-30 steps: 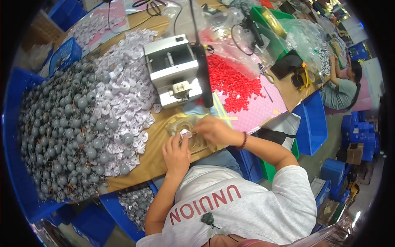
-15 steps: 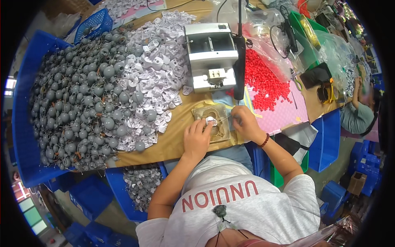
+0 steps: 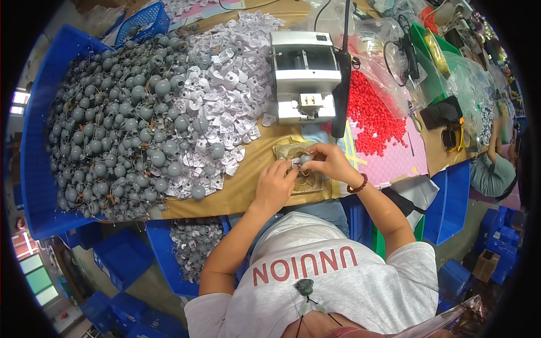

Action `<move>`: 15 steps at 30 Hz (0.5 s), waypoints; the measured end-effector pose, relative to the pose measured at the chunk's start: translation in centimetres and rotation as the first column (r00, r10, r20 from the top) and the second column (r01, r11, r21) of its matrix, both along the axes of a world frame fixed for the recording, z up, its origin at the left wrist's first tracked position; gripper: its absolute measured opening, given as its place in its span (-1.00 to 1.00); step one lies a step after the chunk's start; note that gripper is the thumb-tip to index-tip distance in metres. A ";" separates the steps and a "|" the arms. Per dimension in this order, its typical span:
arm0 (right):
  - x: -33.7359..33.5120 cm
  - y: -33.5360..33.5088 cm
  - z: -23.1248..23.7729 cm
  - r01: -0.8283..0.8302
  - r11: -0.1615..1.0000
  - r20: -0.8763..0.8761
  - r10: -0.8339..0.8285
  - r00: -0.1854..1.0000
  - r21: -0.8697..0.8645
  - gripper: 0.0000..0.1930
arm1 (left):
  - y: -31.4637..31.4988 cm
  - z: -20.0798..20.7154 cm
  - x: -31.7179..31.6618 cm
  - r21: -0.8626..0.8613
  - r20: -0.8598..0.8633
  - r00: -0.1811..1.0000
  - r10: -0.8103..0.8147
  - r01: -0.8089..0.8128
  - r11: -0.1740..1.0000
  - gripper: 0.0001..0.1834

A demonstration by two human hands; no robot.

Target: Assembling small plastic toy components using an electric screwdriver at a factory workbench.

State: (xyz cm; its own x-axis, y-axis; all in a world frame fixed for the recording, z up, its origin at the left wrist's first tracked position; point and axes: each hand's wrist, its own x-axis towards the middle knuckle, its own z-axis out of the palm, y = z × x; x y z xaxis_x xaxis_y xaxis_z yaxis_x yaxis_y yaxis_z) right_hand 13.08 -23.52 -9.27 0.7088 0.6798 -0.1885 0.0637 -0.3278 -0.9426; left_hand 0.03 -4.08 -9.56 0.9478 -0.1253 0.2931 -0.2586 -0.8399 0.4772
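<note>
My left hand [image 3: 274,187] pinches a small white plastic part [image 3: 295,161] over a worn, square block with a hollow [image 3: 309,184]. Close against that part, my right hand [image 3: 335,163] grips a small grey ball-shaped piece [image 3: 305,159] between thumb and fingers. The two pieces meet or nearly meet; whether they are joined I cannot tell. My fingers cover much of the block's middle. Left of my hands lies a big pile of grey ball pieces with thin wires [image 3: 124,124], next to a heap of white plastic parts [image 3: 236,79].
A silver bench machine [image 3: 305,76] stands beyond the block, with a black upright bar [image 3: 341,96] at its right. Small red parts [image 3: 369,115] lie on a pink sheet. A blue bin [image 3: 39,135] borders the pile; other bins stand below the table. A person [image 3: 491,172] sits far right.
My right hand has shifted closer to my left, and a grey ball piece now shows in its fingers. The whole view has moved slightly. My left hand keeps the white part.
</note>
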 end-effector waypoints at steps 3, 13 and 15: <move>0.0 0.8 0.6 -0.033 0.997 0.266 0.051 0.963 -0.072 -0.60 | 0.1 0.1 0.1 -0.012 0.007 1.000 -0.006 0.006 1.000 -0.64; -0.4 1.8 1.3 -0.001 0.974 0.517 0.121 0.847 -0.227 -0.48 | 0.0 0.1 0.4 -0.062 0.001 1.000 0.027 -0.026 0.998 -0.65; -0.8 1.8 1.1 0.053 0.976 0.520 0.065 0.852 -0.209 -0.45 | -0.2 0.2 0.8 -0.094 -0.054 0.996 0.075 -0.080 0.992 -0.61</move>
State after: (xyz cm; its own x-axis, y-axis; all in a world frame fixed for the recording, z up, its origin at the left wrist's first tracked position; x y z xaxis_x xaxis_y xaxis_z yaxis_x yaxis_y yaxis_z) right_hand 12.30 -21.69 -8.22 0.7381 0.6711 0.0700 0.5281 -0.5100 -0.6789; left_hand 0.80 -4.30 -9.31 0.9674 -0.0244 0.2522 -0.1683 -0.8059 0.5676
